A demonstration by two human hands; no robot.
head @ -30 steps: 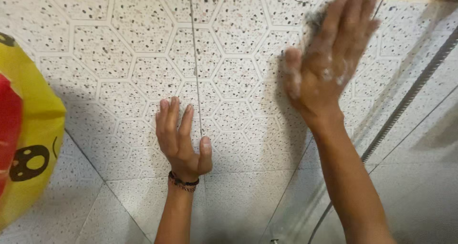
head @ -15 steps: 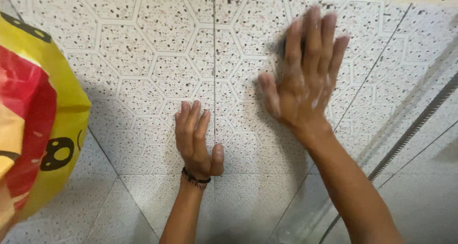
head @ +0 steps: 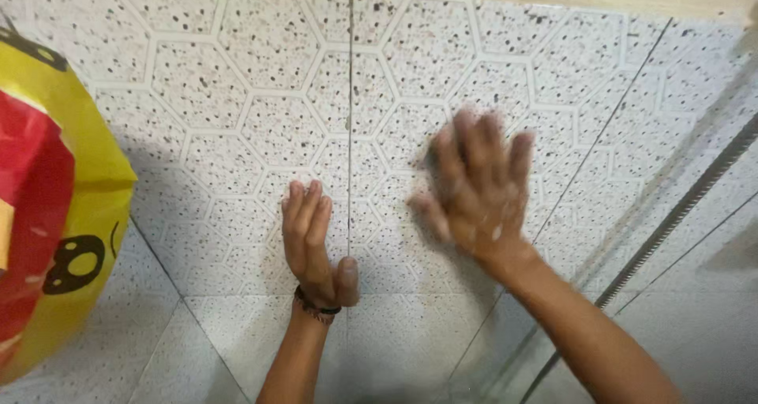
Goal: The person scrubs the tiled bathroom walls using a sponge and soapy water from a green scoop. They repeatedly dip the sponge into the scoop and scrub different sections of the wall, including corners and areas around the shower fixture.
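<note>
Both hands lay flat against the speckled hexagon-patterned tile wall [head: 260, 96]. At the left edge of the frame hung a yellow and red bag [head: 47, 207]. Just left of centre, the left hand [head: 312, 242] rested with straight fingers, unclenched, grasping nothing, a beaded bracelet [head: 316, 303] on its wrist and a vertical grout line [head: 350, 96] just beside it. Right of centre, the right hand [head: 474, 187] was blurred and soapy, fingers spread on the tiles; whether it pressed anything beneath it I cannot tell. A ribbed metal hose [head: 671, 215] crossed the right side.
</note>
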